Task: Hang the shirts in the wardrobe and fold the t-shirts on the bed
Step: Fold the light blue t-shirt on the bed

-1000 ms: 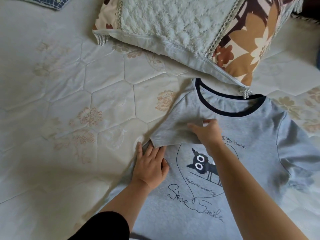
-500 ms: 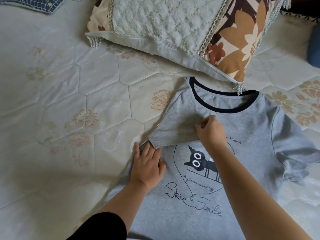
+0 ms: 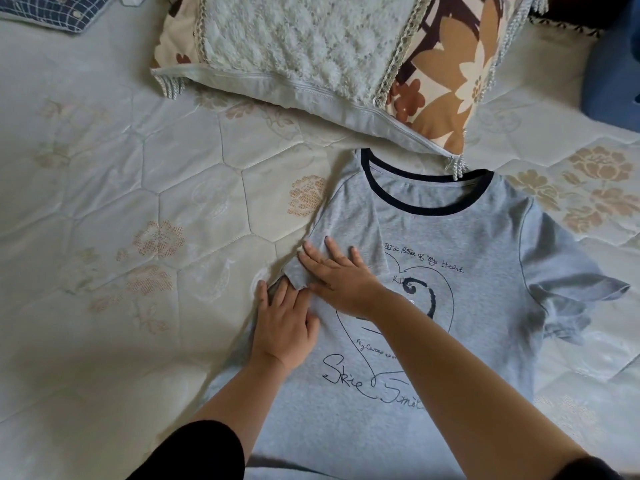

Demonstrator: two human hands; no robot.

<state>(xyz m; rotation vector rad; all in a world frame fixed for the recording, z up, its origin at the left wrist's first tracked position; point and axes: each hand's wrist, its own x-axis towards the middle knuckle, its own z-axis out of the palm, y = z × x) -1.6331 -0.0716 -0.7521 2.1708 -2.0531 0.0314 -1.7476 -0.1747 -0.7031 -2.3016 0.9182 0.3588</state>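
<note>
A grey t-shirt (image 3: pixel 485 251) with a dark collar and a heart-and-cat print lies face up on the bed. Its left sleeve is folded inward over the chest. My right hand (image 3: pixel 341 277) lies flat, fingers spread, on that folded sleeve. My left hand (image 3: pixel 284 323) presses flat on the shirt's left edge just below it, fingers apart. The right sleeve (image 3: pixel 571 296) still sticks out, rumpled. Neither hand grips the cloth.
A large pillow (image 3: pixel 332 57) with a white fluffy top and brown floral side rests just beyond the collar, its corner touching it. A dark checked garment (image 3: pixel 55 12) lies at the top left. Something blue (image 3: pixel 613 74) sits at the right edge. The quilted mattress (image 3: pixel 138 202) stretches to the left.
My right hand has let go of the sleeve's edge and slid left, flattening on the folded sleeve. The cat print is now partly covered by my forearm. My left hand stayed put.
</note>
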